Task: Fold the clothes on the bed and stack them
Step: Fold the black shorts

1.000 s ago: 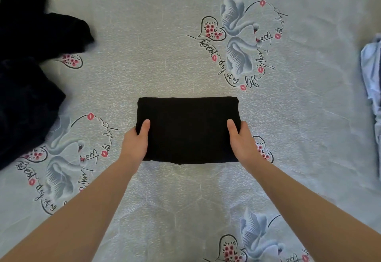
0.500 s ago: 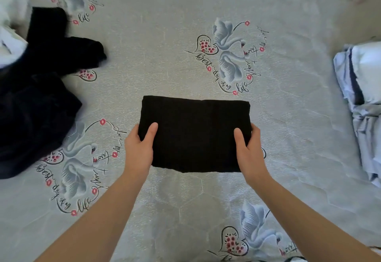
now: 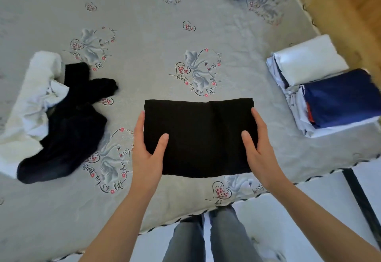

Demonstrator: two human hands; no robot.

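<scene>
**Folded black garment lifted, headed for the stack**

Lifted since the earlier frames: the folded black garment now hangs off the bed, over its near edge, between both hands. Folded stack, white and navy on top, sits at the right edge, well apart. Unfolded pile of black and white clothes lies left. Left hand and right hand each grip a side edge, thumbs on top, fingers seemingly underneath. Best to carry it level, support underneath, set it squarely on the stack.
</scene>
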